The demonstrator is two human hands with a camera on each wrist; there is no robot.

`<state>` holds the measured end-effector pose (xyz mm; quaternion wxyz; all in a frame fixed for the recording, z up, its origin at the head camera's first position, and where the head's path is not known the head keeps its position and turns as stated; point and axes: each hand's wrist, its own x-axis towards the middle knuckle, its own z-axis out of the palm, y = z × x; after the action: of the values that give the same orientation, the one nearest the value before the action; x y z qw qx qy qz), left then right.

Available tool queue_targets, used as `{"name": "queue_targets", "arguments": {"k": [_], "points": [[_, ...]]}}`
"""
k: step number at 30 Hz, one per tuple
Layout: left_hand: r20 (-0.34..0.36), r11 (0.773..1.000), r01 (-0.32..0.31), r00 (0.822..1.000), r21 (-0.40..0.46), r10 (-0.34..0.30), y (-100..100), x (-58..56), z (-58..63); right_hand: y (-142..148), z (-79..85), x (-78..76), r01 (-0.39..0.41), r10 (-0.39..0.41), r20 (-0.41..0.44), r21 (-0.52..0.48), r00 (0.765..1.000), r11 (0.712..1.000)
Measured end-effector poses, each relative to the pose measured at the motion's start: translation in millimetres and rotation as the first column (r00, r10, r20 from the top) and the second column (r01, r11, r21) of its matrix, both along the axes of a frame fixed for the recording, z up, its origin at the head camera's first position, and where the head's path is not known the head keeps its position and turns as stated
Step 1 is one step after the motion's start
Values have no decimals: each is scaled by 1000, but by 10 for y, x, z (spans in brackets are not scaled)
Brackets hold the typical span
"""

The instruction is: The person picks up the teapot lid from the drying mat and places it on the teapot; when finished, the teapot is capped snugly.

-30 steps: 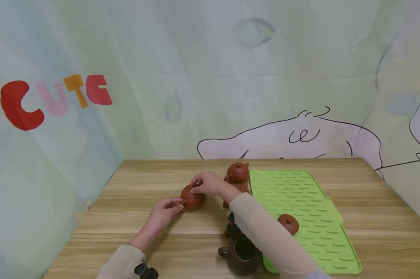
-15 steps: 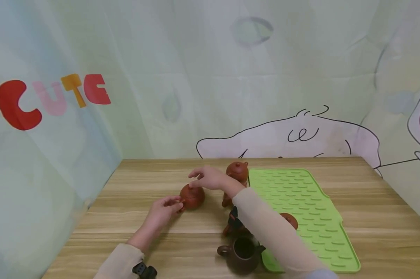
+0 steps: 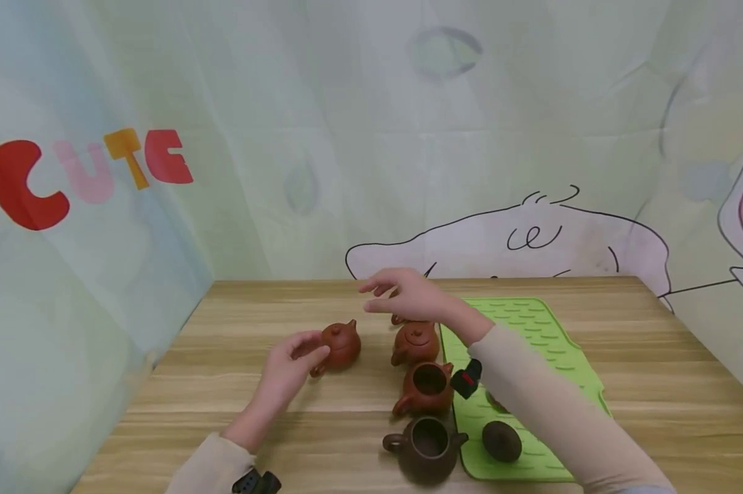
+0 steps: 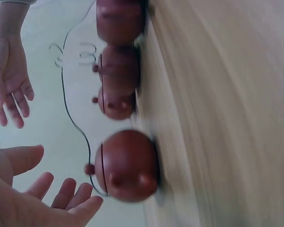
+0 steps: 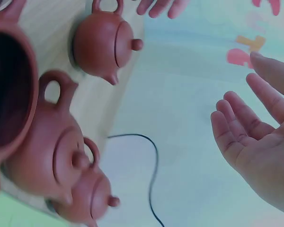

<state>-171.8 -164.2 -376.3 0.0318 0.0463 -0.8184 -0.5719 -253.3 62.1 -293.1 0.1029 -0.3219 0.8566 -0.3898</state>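
Observation:
A reddish-brown lidded teapot (image 3: 341,346) stands upright on the left of the table, its spout pointing to the back. Close by its handle is my left hand (image 3: 289,367); the left wrist view shows the fingers relaxed and apart from the pot. My right hand (image 3: 411,295) hovers at the back with loosely spread fingers and nothing in them. It mostly covers the farthest teapot (image 3: 398,319) in the head view. Nearer in that row come a lidded teapot (image 3: 417,342), a lidless reddish teapot (image 3: 422,406) and a lidless dark brown teapot (image 3: 429,463).
A green ridged mat (image 3: 534,317) lies right of the row. On it rests a dark lid (image 3: 502,441); a reddish lid (image 3: 496,403) is mostly hidden by the right forearm. The wooden table (image 3: 248,302) meets a printed cloth backdrop (image 3: 272,171).
My right hand has let go of the left teapot's lid knob and moved right and up. My left fingers have loosened from that pot's handle.

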Motion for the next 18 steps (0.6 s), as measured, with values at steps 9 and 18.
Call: {"name": "queue_targets", "arguments": {"k": [9, 18], "points": [[-33, 995, 81, 996, 57, -79, 314, 183, -121, 606, 41, 301, -27, 20, -121, -55, 992, 998], [-14, 958, 258, 966, 127, -258, 574, 312, -238, 1287, -252, 554, 57, -72, -168, -93, 983, 994]]}}
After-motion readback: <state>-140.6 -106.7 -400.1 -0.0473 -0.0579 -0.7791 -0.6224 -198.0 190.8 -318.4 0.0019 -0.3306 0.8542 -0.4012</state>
